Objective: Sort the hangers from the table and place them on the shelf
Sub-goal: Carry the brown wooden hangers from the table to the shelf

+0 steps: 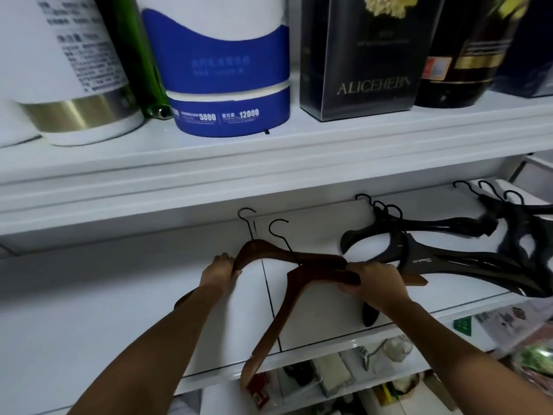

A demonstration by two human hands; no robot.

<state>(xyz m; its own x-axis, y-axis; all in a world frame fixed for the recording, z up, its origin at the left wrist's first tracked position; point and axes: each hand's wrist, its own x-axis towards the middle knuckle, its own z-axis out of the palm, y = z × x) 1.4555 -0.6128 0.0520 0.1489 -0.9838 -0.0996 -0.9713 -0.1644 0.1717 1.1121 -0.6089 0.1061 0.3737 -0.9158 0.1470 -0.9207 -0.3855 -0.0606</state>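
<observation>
Holding two brown wooden hangers just above the lower shelf, which is white and glossy. Left grip is clenched round the left arm of the rear hanger. Right grip is clenched round the right arm of the front hanger. Rear one's right arm runs into the same fist; can't tell if it's clamped too. Both are smooth dark-brown wood with curved shoulders and thin black wire hooks pointing toward the shelf back. Rear long axis runs left-right, roughly level. Front one is skewed, its left arm dropping past the near shelf edge. Black hangers, glossy, lie stacked on the shelf just right of the right grip, hooks also to the back. Upper shelf carries a blue-white canister and a black box.
</observation>
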